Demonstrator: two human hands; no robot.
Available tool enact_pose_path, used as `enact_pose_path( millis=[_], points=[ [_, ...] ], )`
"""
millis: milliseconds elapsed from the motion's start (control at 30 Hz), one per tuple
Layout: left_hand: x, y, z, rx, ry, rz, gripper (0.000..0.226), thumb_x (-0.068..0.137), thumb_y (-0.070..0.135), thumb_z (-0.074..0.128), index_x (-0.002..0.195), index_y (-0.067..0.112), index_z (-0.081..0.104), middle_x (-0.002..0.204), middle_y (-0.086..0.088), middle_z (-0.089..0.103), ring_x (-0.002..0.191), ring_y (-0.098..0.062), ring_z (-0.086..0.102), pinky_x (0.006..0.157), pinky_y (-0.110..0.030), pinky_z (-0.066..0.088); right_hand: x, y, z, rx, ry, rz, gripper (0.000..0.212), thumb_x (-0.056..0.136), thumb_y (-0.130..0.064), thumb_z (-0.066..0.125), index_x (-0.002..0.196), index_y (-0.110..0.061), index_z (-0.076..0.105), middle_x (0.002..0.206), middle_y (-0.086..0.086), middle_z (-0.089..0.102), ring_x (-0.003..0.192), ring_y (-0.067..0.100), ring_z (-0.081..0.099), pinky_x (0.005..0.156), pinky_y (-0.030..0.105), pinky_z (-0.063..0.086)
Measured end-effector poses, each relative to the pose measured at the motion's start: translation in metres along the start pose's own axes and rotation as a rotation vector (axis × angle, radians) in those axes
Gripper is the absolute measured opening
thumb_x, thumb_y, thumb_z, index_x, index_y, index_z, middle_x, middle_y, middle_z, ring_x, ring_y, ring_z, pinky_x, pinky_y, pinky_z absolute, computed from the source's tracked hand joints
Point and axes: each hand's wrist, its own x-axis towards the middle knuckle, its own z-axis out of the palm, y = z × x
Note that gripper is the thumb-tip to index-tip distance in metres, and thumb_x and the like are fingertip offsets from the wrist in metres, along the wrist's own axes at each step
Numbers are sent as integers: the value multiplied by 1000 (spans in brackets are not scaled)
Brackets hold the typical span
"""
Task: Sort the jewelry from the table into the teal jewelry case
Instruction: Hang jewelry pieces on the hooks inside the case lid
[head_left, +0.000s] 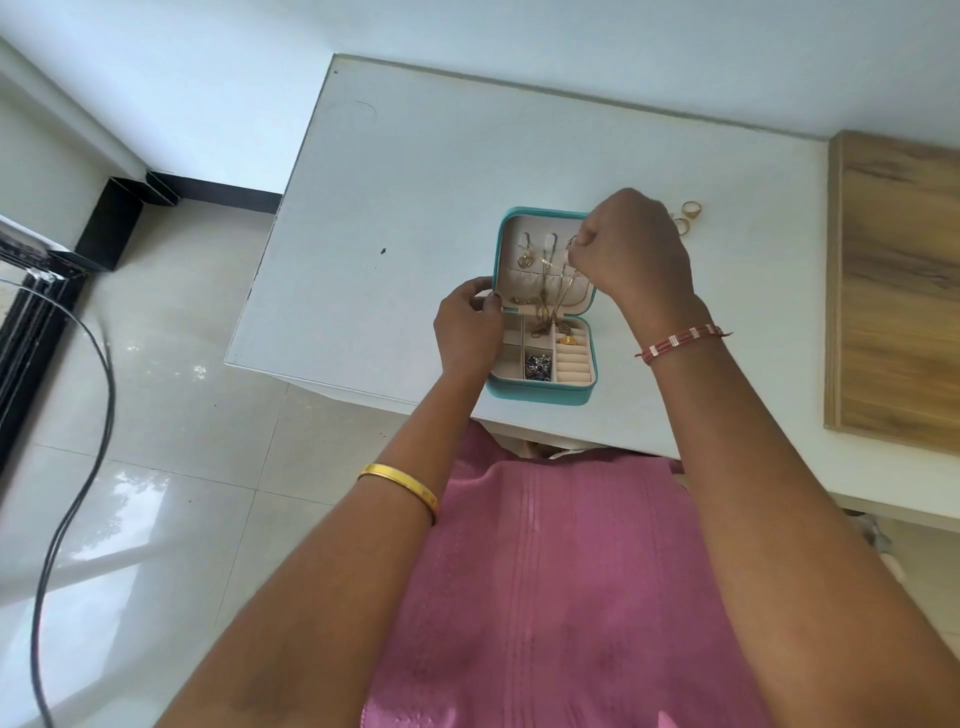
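The right hand (631, 249) pinched a thin gold chain (558, 291) at the open teal jewelry case's (540, 395) lid; the left hand (467, 327) gripped its edge. Gold rings (688, 215) beyond the right grip remained on the white tabletop (415, 182), unsorted.

We see a white surface (415, 171) against a pale wall, a wooden board (898, 291) lying at its right end, glossy floor tiles (156, 415) below, and a black cable (78, 467) curving across them.
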Motion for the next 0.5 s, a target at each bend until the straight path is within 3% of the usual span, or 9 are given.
enact_pose_path(
  millis=[100, 167, 233, 333, 433, 500],
  points=[
    [0, 0, 0, -7, 0, -3, 28, 91, 11, 49, 114, 17, 64, 100, -7, 71, 93, -24, 66, 88, -38, 52, 1, -6, -8, 168, 21, -72, 17, 85, -18, 62, 93, -6, 71, 91, 8, 69, 88, 20, 64, 70, 17, 40],
    [0, 0, 0, -12, 0, -7, 28, 91, 11, 49, 114, 17, 64, 99, -7, 71, 92, -24, 66, 88, -38, 52, 1, -10, -13, 353, 11, -93, 15, 84, -17, 65, 89, -5, 72, 65, -5, 60, 57, -2, 56, 53, 6, 35],
    [0, 0, 0, -12, 1, -11, 28, 91, 12, 49, 114, 17, 64, 99, -7, 71, 92, -24, 66, 88, -39, 52, 3, -13, -14, 542, 11, -50, 14, 82, -17, 67, 87, -5, 72, 53, -13, 48, 34, -4, 43, 42, 4, 29],
    [0, 0, 1, -17, -1, -17, 28, 91, 12, 49, 115, 18, 64, 100, -6, 71, 92, -23, 66, 88, -40, 52, 6, -18, -15, 630, 7, -15, 14, 81, -19, 69, 86, -7, 72, 55, -6, 54, 38, 1, 42, 39, 7, 28],
    [0, 0, 1, -20, 1, -15, 29, 92, 12, 49, 116, 18, 63, 100, -6, 70, 91, -22, 66, 86, -37, 53, 7, -23, -17, 750, -90, -33, 8, 80, -21, 70, 80, -13, 72, 76, 15, 68, 52, 10, 45, 41, 16, 31],
    [-1, 1, 1, -29, 4, -13, 28, 92, 12, 49, 116, 18, 63, 99, -5, 70, 88, -21, 65, 81, -30, 52, 5, -25, -20, 871, -198, -73, 6, 82, -19, 69, 78, -16, 72, 69, 9, 65, 41, 3, 36, 40, 16, 28]
  ],
)
